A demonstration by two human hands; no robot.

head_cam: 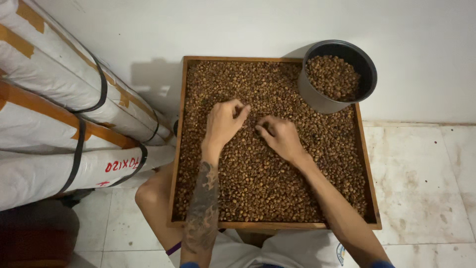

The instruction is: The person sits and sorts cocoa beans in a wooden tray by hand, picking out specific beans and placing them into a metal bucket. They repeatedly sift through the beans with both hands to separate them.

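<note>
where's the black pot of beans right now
In the head view the black pot sits on the far right corner of the wooden tray, beyond the right hand, near the white wall.

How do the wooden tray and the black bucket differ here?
The wooden tray is square, shallow and brown; the black bucket is round, deep and smaller. The tray lies flat, while the bucket sits on its far right corner. Both hands touch the tray's beans, not the bucket's. Both hold brown beans.
</note>
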